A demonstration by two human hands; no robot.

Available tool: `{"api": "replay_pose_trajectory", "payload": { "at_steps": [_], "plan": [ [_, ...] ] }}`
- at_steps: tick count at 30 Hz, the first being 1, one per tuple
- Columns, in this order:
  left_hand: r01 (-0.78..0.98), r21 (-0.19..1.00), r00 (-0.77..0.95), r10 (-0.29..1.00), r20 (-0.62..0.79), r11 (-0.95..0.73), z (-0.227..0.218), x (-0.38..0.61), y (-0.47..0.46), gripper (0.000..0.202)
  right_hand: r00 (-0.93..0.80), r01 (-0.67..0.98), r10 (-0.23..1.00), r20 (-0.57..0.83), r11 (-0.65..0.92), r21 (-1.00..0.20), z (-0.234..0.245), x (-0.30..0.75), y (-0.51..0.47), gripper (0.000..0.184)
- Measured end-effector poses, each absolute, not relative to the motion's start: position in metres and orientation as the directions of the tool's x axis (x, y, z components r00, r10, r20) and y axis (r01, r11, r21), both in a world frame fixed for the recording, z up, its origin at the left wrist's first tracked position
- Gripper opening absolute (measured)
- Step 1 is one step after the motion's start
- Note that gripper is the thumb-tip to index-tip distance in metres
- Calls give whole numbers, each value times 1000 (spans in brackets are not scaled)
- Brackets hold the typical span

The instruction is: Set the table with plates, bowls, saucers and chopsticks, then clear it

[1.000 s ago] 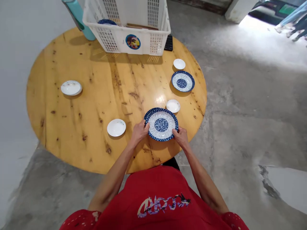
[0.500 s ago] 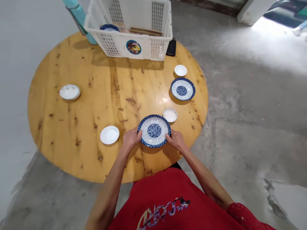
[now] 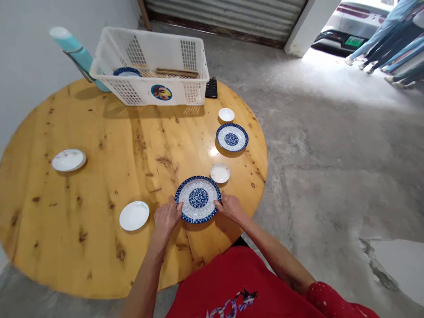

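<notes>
Both my hands grip the rim of a blue-and-white patterned porcelain plate [image 3: 198, 198] from opposite sides, over the round wooden table [image 3: 86, 260]. My left hand [image 3: 167, 217] is at the plate's lower left and my right hand [image 3: 230, 208] is at its right. A small white saucer [image 3: 220, 173] lies just beyond the plate. Farther off are a matching blue-and-white plate [image 3: 232, 137] and another small white saucer [image 3: 226, 115]. To the left of my left hand is a white plate [image 3: 134, 216], and a white dish [image 3: 68, 160] sits near the table's left side.
A white plastic crate [image 3: 149, 90] at the table's far edge holds a blue-rimmed plate [image 3: 127, 72] and wooden sticks [image 3: 176, 72]. Beside it are a black remote [image 3: 211, 88] and a teal tube [image 3: 79, 57]. People's legs [image 3: 380, 44] stand by the bright doorway.
The view has swung, so the table sits further left and more of the doorway shows. The plate stays between my hands, and the other dishes have not visibly moved.
</notes>
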State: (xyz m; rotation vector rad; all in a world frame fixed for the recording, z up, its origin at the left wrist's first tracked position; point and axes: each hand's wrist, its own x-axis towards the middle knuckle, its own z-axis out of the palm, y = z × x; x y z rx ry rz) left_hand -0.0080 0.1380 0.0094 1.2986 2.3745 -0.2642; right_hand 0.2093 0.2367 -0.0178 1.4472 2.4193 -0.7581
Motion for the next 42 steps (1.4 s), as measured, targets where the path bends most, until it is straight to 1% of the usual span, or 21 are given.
{"api": "replay_pose_trajectory", "payload": {
  "at_steps": [2, 4, 6, 8, 10, 12, 15, 19, 22, 25, 28, 32, 37, 42],
  "plan": [
    [828, 77, -481, 774, -413, 555, 6, -11, 135, 48, -469, 868, 780, -414, 323, -376, -23, 211, 235, 37],
    [809, 167, -475, 794, -379, 564, -1, -18, 132, 51, -435, 852, 805, -404, 223, -473, -31, 211, 233, 34],
    [773, 291, -446, 810, -382, 563, -11, -26, 133, 49, -398, 798, 822, -406, 93, -595, -39, 209, 233, 30],
    [715, 442, -381, 832, -403, 542, -22, -32, 136, 46, -381, 713, 831, -405, -15, -701, -45, 205, 233, 24],
    [646, 573, -323, 860, -395, 505, -31, -35, 139, 42, -383, 635, 841, -382, -60, -770, -48, 200, 233, 17],
    [608, 637, -310, 881, -359, 473, -36, -35, 140, 38, -365, 605, 861, -354, -70, -793, -48, 197, 231, 13],
    [629, 622, -316, 885, -343, 466, -37, -30, 132, 36, -298, 613, 891, -342, -96, -784, -47, 200, 216, 14],
    [664, 604, -253, 893, -373, 440, -32, -15, 104, 33, -233, 614, 902, -363, -153, -774, -50, 222, 170, 19],
    [690, 573, -220, 883, -415, 442, -28, 3, 81, 31, -178, 586, 908, -379, -212, -782, -51, 246, 133, 19],
    [690, 557, -212, 866, -453, 461, -24, 25, 67, 32, -169, 540, 909, -382, -239, -807, -46, 270, 110, 19],
    [664, 591, -221, 875, -430, 458, -16, 48, 69, 32, -166, 516, 918, -360, -230, -825, -40, 292, 109, 23],
    [642, 647, -199, 905, -377, 411, -4, 86, 94, 32, -100, 540, 953, -287, -190, -820, -30, 329, 127, 30],
    [621, 713, -133, 940, -313, 326, 0, 168, 140, 37, -59, 563, 962, -268, -190, -805, -15, 414, 159, 32],
    [557, 753, -99, 929, -357, 349, -4, 278, 175, 36, -20, 604, 970, -241, -181, -776, 1, 526, 183, 32]
  ]
}}
